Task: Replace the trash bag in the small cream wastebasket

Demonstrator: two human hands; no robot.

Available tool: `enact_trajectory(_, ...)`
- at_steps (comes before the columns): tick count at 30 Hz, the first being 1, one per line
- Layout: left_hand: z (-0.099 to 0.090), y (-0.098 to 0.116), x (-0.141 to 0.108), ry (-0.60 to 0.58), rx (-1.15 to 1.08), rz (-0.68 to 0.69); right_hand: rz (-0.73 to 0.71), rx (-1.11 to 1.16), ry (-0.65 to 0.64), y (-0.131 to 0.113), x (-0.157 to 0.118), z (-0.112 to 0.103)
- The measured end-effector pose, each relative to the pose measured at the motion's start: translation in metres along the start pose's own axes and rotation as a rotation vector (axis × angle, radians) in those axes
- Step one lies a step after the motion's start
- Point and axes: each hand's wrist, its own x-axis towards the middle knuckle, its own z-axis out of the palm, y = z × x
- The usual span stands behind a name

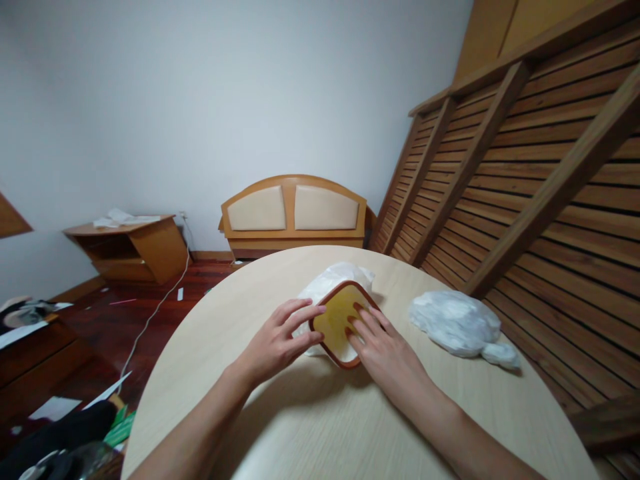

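A rounded-square, tray-like piece (pixel 338 323) with a brown rim and a yellowish face is tilted up over the middle of the round table (pixel 320 427). My left hand (pixel 280 337) grips it at its left edge, fingers slightly apart. On the other side, my right hand (pixel 379 340) holds the lower right edge, with several fingertips laid across the yellowish face; its thumb is hidden. Just behind the piece lies a crumpled white plastic bag (pixel 334 275), partly covered by it. What the underside of the piece looks like cannot be seen.
A knotted white plastic bag (pixel 455 323) rests at the table's right. Wooden slatted panels (pixel 565 200) lean close to that side. Beyond the table stand a headboard (pixel 295 235) and a small cabinet (pixel 160 250). A cable (pixel 155 312) and papers (pixel 55 408) lie on the left.
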Motion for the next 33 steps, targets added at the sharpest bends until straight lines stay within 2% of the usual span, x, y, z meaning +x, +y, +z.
enact_trajectory(3, 0.002, 0.003, 0.000, -0.001, -0.004, 0.020, 0.029, 0.073, -0.049, -0.006, 0.001, -0.008)
enact_trajectory(8, 0.003, 0.007, 0.001, 0.006, -0.027, 0.036, 0.069, 0.413, -0.116, -0.024, 0.006, -0.024)
enact_trajectory(13, 0.004, 0.013, 0.005, 0.027, -0.022, 0.072, 0.071, 0.567, -0.153, -0.036, 0.009, -0.019)
enact_trajectory(19, 0.006, 0.014, 0.006, 0.075, 0.023, 0.064, 0.043, 0.576, -0.220, -0.034, 0.010, -0.009)
enact_trajectory(26, 0.004, 0.011, 0.004, 0.044, 0.074, -0.010, -0.061, 0.436, -0.066, -0.021, 0.010, -0.010)
enact_trajectory(33, 0.010, 0.008, -0.002, -0.018, 0.057, 0.004, -0.050, 0.331, -0.003, -0.018, 0.008, -0.013)
